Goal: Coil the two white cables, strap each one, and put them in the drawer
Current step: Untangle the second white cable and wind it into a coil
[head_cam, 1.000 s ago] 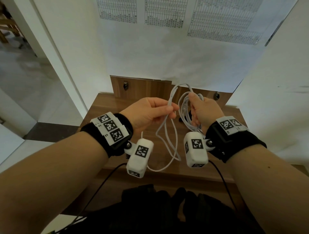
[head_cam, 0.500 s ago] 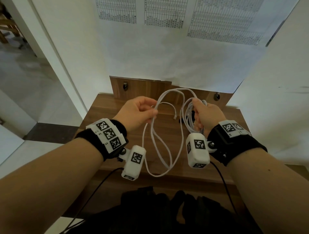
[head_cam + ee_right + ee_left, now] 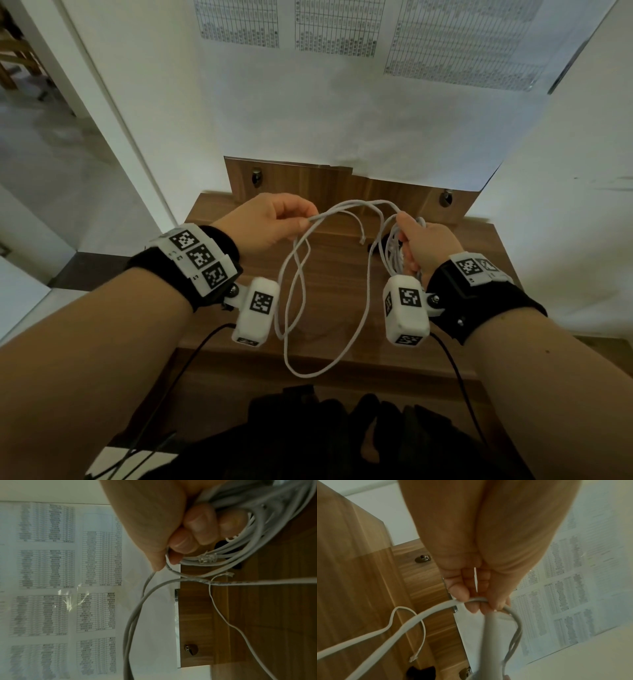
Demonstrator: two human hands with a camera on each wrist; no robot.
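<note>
A white cable (image 3: pixel 368 294) hangs between my hands above the wooden table (image 3: pixel 342 274). My right hand (image 3: pixel 416 245) grips a bundle of several coiled loops (image 3: pixel 254 524), with a clear plug (image 3: pixel 208 559) poking out by the fingers. My left hand (image 3: pixel 274 222) pinches a strand of the loose length (image 3: pixel 436 608) between thumb and fingers. Long loose loops droop down past the table's front edge (image 3: pixel 308 371). The free end with its small plug (image 3: pixel 361 241) dangles between the hands. A thinner white strand (image 3: pixel 223 616) shows in the right wrist view. A drawer is not visible.
A wooden back panel (image 3: pixel 308 181) with two metal knobs (image 3: pixel 257 178) stands behind the table. White walls with printed sheets (image 3: pixel 342 34) close in at the back and right. A dark small object (image 3: pixel 376 247) lies on the table near my right hand. Dark clothing fills the bottom.
My left hand has moved left, away from the right, sliding along the cable. The loose loop now hangs wider and lower. The right hand still holds the coil.
</note>
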